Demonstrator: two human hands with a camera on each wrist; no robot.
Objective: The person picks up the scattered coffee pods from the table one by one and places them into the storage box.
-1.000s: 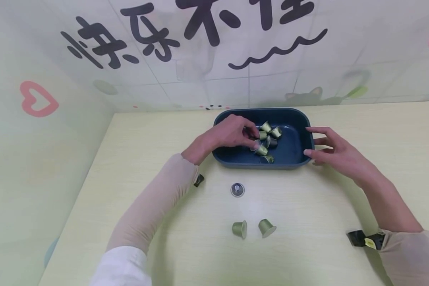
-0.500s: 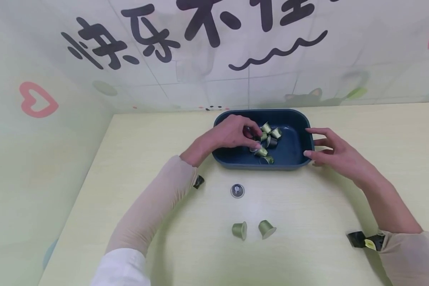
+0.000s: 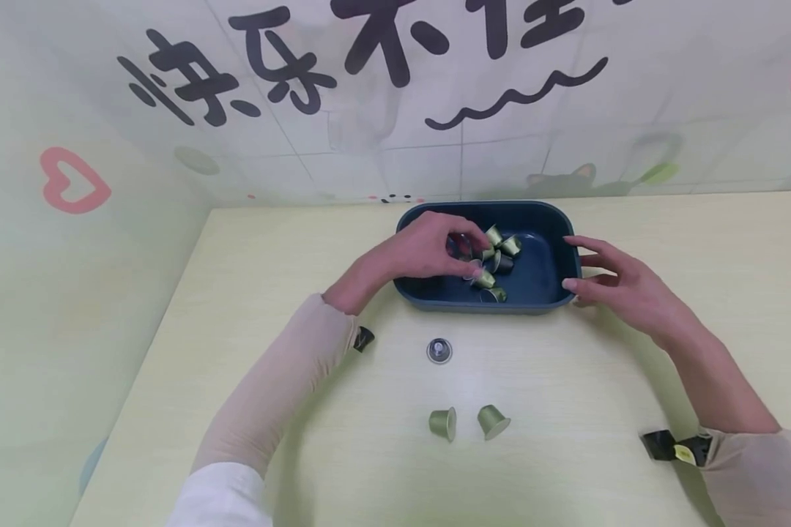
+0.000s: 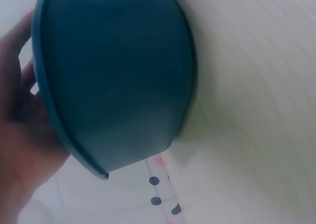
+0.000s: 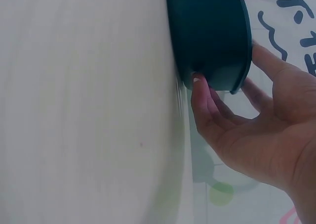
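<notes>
A dark blue tray stands at the back of the table, with several green coffee capsules and a dark capsule inside. My left hand reaches over its left end into it. Thumb and fingers are apart among the capsules, the thumb right at a green capsule; the palm hides part of the tray. My right hand holds the tray's right end, thumb and forefinger at the rim. In the right wrist view, fingers of the right hand lie against the outer wall.
In front of the tray a dark capsule lies on the table. Two green capsules lie nearer the front. A wall with printed characters rises directly behind the tray.
My left hand's fingertips have shifted slightly right and spread a little wider from the thumb. The left forearm has drawn slightly left. My right hand, the tray and the capsules look unmoved.
</notes>
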